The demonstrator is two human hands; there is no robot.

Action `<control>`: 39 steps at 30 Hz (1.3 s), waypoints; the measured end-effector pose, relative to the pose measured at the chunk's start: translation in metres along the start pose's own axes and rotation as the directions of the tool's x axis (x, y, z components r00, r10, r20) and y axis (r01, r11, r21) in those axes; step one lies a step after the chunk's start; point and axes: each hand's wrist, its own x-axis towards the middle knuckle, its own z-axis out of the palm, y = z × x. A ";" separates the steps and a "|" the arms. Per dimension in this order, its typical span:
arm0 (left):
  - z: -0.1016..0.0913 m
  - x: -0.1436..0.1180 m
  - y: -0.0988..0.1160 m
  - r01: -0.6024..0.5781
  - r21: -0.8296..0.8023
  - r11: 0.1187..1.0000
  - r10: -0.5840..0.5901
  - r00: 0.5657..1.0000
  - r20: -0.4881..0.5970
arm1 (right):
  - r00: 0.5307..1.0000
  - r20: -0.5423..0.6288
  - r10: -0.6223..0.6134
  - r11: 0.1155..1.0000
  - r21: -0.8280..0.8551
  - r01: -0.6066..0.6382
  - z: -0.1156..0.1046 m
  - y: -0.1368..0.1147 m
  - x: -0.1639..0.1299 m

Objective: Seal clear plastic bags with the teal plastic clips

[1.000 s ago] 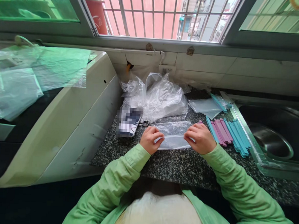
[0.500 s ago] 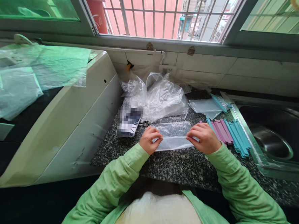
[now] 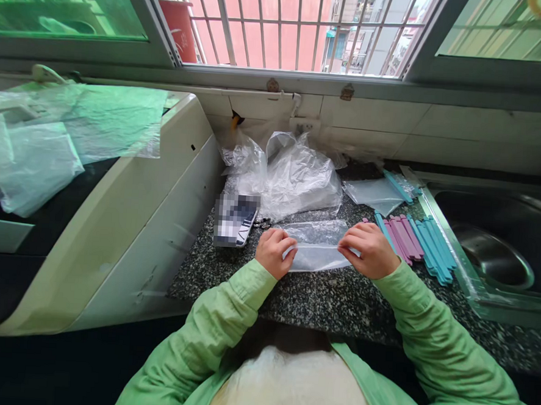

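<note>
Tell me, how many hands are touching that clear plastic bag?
2: the left hand pinches the clear plastic bag at its left end, the right hand at its right end.

Left hand (image 3: pixel 274 251): pinches left end of clear plastic bag (image 3: pixel 316 249), frame centre.
Right hand (image 3: pixel 371 250): pinches bag's right end.
Sealing sticks (image 3: pixel 415 239): right of bag.
</note>
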 end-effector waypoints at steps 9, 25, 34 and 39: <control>-0.002 0.002 0.001 -0.044 -0.109 0.993 0.039 0.998 -0.047 | 1.000 -0.008 -0.007 0.999 0.043 0.008 0.002 -0.004 0.001; -0.004 0.001 0.002 -0.063 -0.116 0.991 0.059 0.997 -0.044 | 0.999 -0.023 -0.022 0.998 0.057 0.024 0.000 -0.005 0.001; -0.005 0.003 0.003 -0.070 -0.127 0.989 0.064 0.997 -0.052 | 0.999 -0.026 -0.022 0.998 0.059 0.023 -0.001 -0.005 0.001; -0.005 0.002 0.003 -0.057 -0.125 0.991 0.053 0.998 -0.030 | 0.999 -0.026 -0.021 0.998 0.062 0.023 -0.001 -0.004 0.001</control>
